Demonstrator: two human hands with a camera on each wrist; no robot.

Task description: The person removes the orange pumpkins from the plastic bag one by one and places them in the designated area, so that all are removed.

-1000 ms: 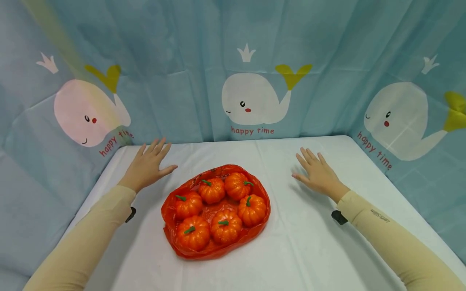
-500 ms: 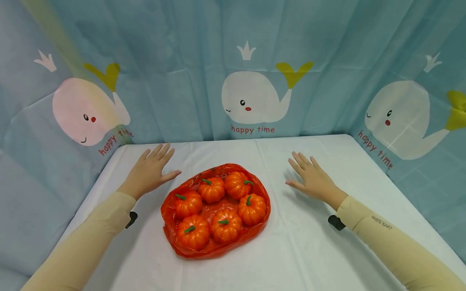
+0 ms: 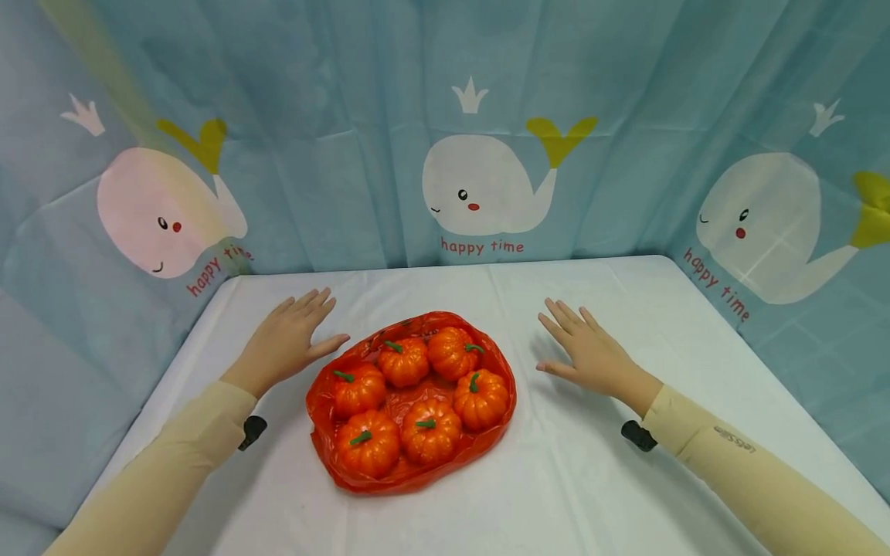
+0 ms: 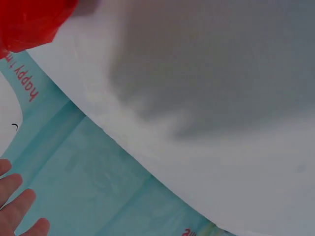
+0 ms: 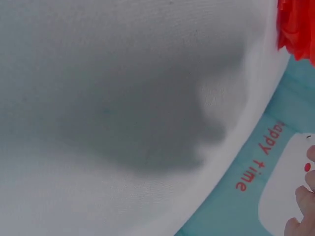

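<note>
A red plastic bag (image 3: 410,483) with its mouth rolled wide lies on the white table. Inside it several small orange pumpkins (image 3: 431,432) with green stems sit in a ring. My left hand (image 3: 285,344) hovers just left of the bag, fingers spread and straight, holding nothing. To the bag's right my right hand (image 3: 594,355) is held over the table, also with straight spread fingers and nothing in it. The left wrist view catches the left fingertips (image 4: 19,204) and a corner of the bag (image 4: 29,22). The right wrist view shows the right fingertips (image 5: 305,196) and the bag's edge (image 5: 297,29).
A white cloth (image 3: 542,494) covers the table. Blue curtains (image 3: 361,193) with printed whales stand along the back and both sides. Each wrist carries a small black device (image 3: 638,436). Hand shadows fall on the cloth.
Both hands have come inward and a little nearer to me, closer to the bag. The bag and its pumpkins have stayed in place.
</note>
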